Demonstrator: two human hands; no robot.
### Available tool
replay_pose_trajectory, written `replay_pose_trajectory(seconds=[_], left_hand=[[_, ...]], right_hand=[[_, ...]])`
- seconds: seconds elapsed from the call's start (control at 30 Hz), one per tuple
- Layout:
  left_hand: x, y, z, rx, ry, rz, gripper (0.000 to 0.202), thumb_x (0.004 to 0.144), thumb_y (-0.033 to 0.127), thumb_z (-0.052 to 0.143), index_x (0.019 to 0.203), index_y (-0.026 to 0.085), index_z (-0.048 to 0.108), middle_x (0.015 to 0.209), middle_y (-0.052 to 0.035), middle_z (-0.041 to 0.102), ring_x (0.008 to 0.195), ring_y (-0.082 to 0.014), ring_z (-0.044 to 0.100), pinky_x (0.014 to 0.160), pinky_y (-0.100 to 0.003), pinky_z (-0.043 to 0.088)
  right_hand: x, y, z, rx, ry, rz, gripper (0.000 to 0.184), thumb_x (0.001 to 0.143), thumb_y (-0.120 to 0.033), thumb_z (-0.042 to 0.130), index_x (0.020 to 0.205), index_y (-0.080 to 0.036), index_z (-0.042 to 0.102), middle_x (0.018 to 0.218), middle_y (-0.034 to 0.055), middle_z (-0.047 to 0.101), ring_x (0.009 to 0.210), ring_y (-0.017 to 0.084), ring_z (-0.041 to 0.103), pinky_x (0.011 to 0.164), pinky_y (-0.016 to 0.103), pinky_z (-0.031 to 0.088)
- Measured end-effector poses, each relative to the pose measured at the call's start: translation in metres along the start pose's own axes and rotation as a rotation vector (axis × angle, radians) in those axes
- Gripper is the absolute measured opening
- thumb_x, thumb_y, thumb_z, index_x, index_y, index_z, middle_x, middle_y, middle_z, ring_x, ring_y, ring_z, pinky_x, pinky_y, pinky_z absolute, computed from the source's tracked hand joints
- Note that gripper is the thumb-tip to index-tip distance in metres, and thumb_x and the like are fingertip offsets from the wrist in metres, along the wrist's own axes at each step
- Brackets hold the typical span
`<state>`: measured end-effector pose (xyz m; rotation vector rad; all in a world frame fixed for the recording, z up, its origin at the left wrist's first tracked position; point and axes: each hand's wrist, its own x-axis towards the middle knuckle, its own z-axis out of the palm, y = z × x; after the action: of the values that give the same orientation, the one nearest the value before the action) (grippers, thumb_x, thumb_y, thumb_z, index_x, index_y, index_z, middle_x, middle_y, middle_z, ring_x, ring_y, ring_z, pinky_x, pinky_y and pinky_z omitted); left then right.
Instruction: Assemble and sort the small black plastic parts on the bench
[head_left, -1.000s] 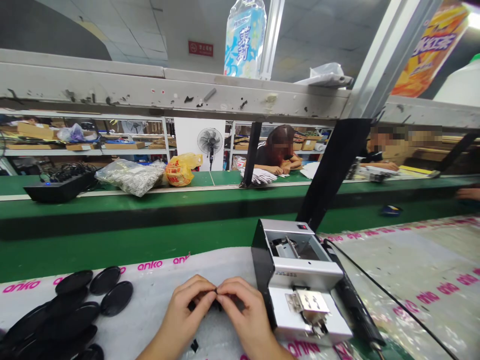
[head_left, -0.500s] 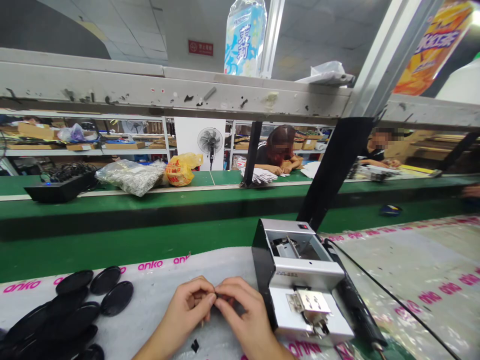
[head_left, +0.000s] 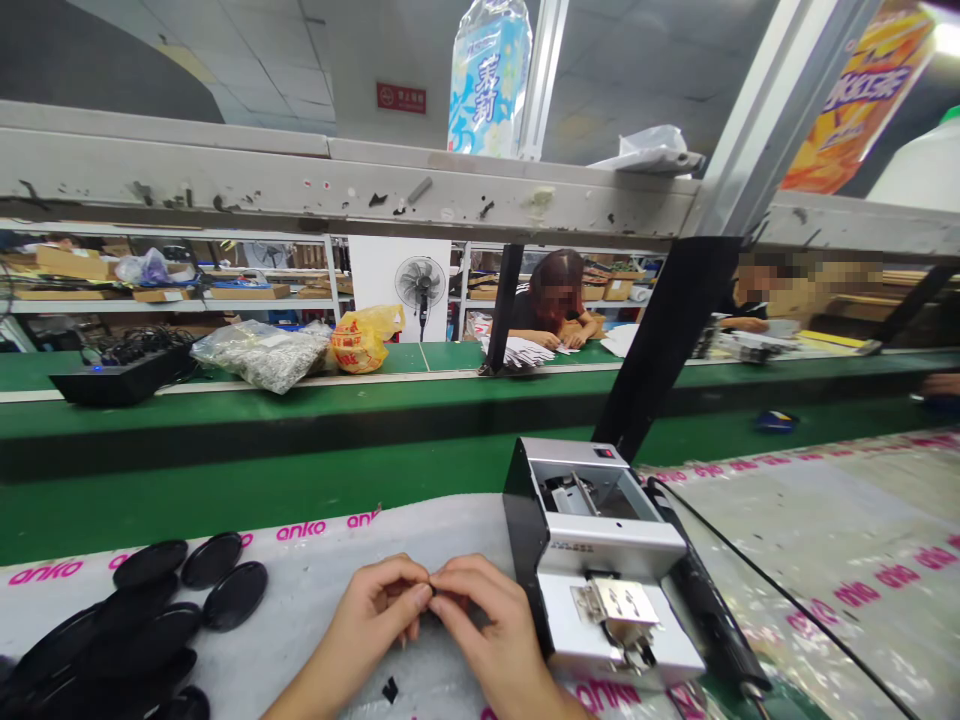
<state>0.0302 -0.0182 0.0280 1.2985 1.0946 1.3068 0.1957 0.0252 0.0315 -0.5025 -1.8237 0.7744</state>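
Tiny part between the hands (head_left: 429,598) hidden by fingertips, forearms cut off below

left hand (head_left: 375,615): fingers curled, thumb and forefinger pinched | right hand (head_left: 480,620): same pinch, fingertips meeting the left | both forearms low, angled inward

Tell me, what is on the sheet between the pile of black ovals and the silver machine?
The person's two hands, left hand and right hand, pinched together over the white sheet, between black ovals and silver machine, in the head view.
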Motion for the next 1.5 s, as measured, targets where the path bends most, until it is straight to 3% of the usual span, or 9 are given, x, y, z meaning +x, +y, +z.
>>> replay_pose_trajectory(seconds=[0.23,0.47,0.77,1.07,1.5], left_hand=[[0.001,0.0,-0.001,0.0,0.013,-0.018,0.04,0.081,0.051,0.071,0.083,0.012,0.067,0.066,-0.0009,0.055,0.052,-0.0088,0.051,0.049,-0.018,0.039],[0.003,-0.001,-0.001,0.002,0.004,-0.017,0.043,0.075,0.055,0.074,0.077,0.012,0.068,0.058,0.0003,0.054,0.046,-0.0079,0.044,0.047,-0.019,0.034],[0.004,0.003,-0.005,0.008,-0.01,-0.037,0.046,0.073,0.057,0.075,0.072,0.011,0.068,0.053,0.0004,0.051,0.042,-0.007,0.04,0.043,-0.018,0.03],[0.001,0.004,-0.007,-0.008,-0.032,-0.077,0.046,0.074,0.056,0.075,0.071,0.01,0.07,0.051,-0.0001,0.051,0.042,-0.0067,0.041,0.043,-0.017,0.03],[0.002,0.009,-0.007,-0.029,-0.038,-0.098,0.043,0.074,0.052,0.076,0.071,0.01,0.07,0.052,0.0,0.051,0.043,-0.0057,0.041,0.042,-0.016,0.03]], right_hand=[[-0.002,-0.001,-0.001,-0.033,-0.039,-0.005,0.017,0.086,-0.01,0.063,0.097,-0.02,0.072,0.089,0.0058,0.069,0.081,0.015,0.067,0.073,0.023,0.055],[-0.002,-0.005,-0.001,-0.037,-0.072,0.011,0.012,0.085,-0.013,0.065,0.094,-0.019,0.071,0.087,0.0061,0.066,0.068,0.013,0.063,0.059,0.02,0.052],[-0.001,-0.004,-0.003,-0.049,-0.082,-0.028,0.018,0.088,-0.013,0.064,0.103,-0.019,0.072,0.094,0.0075,0.069,0.085,0.016,0.067,0.077,0.023,0.055],[-0.004,-0.007,-0.002,-0.072,-0.082,-0.01,0.013,0.088,-0.014,0.064,0.099,-0.017,0.071,0.089,0.0073,0.067,0.072,0.014,0.064,0.065,0.022,0.054],[-0.006,-0.005,-0.001,-0.064,-0.089,-0.023,0.015,0.09,-0.014,0.063,0.103,-0.018,0.069,0.092,0.0066,0.066,0.074,0.014,0.062,0.068,0.022,0.054]])
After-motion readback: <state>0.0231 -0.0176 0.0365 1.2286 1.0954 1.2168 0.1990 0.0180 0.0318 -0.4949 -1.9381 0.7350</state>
